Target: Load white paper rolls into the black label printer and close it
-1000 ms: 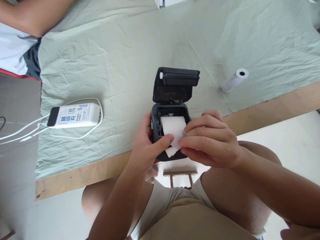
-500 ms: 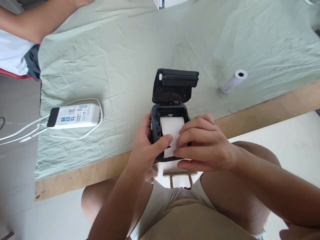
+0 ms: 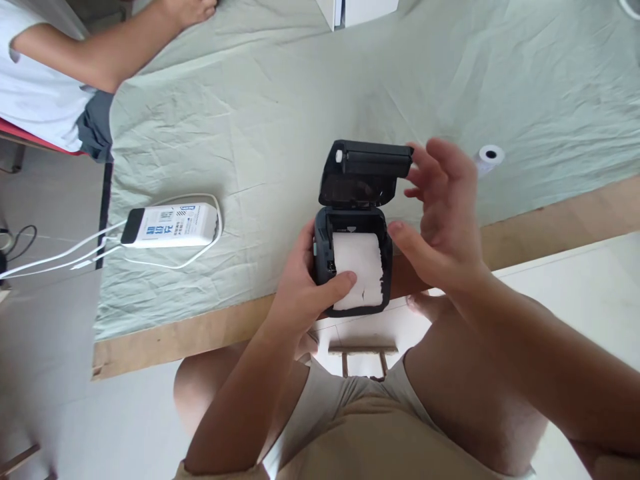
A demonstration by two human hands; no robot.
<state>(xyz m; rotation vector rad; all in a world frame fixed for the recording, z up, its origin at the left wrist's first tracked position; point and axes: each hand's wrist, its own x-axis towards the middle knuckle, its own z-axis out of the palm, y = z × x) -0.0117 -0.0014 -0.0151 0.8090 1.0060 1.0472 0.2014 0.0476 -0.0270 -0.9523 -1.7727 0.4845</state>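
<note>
A small dark label printer (image 3: 387, 303) is held near the table's front edge with its lid (image 3: 377, 160) raised. White paper (image 3: 357, 253) with a ragged right edge lies over its inside. My left hand (image 3: 315, 283) grips the printer's left side, its thumb pressing on the paper. Beside the lid's right edge is my right hand (image 3: 443, 207), fingers apart and thumb spread, holding nothing. The fingertips are at the lid; whether they touch it I cannot tell. Partly behind that hand stands a white paper roll (image 3: 490, 157) with a dark core.
A white power strip (image 3: 173, 225) with white cables lies on the pale green tablecloth (image 3: 265, 153) at left. Another person's arm (image 3: 120, 57) rests at the upper left. A white box (image 3: 367, 10) sits at the far edge. Wooden table edge (image 3: 185, 337) runs along the front.
My right hand has left the paper and moved up and right to the lid's edge, its fingers spreading. My left hand keeps its hold, thumb on the paper. The view has shifted slightly.
</note>
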